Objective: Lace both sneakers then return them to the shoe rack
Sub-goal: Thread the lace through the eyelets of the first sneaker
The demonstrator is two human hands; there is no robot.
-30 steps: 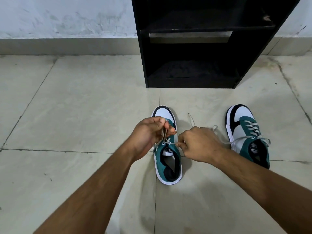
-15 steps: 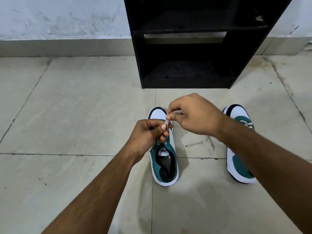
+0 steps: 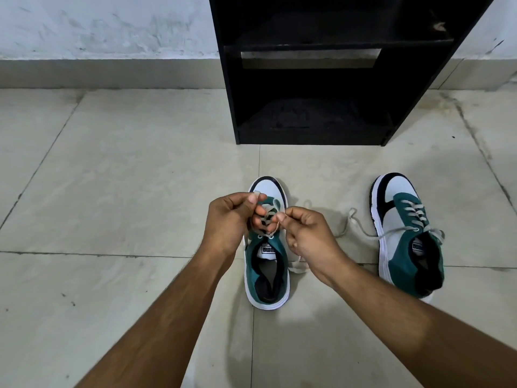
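Both hands are working over the near sneaker [image 3: 267, 264], the one sitting on the floor tile [image 3: 140, 191] straight in front of the black shoe rack [image 3: 307, 79]. The left hand [image 3: 228, 219] has its fingers curled in, pinching a loop of the grey lace [image 3: 272, 208], and the right hand [image 3: 306, 236] is pinching the other strand between thumb and forefinger, so both are gripping lace and neither is loose. Looks to me like the knot is being formed over the top eyelets.

What could go wrong: if either pinch slips before the loop gets pulled through, it collapses and the bow has to start over. A loose tail lies on the floor beside the shoe under the right wrist, and it could get snagged or dragged. A hard pull could also tip or skid the shoe, since nothing is pinning it down.

The near sneaker's long axis runs toe to heel, toe toward the rack and heel toward the person. The second sneaker [image 3: 408, 233] sits well apart on the right, angled a bit, toe also rackward, laced up with its ends trailing untied. The 2 shelves I can see look empty.
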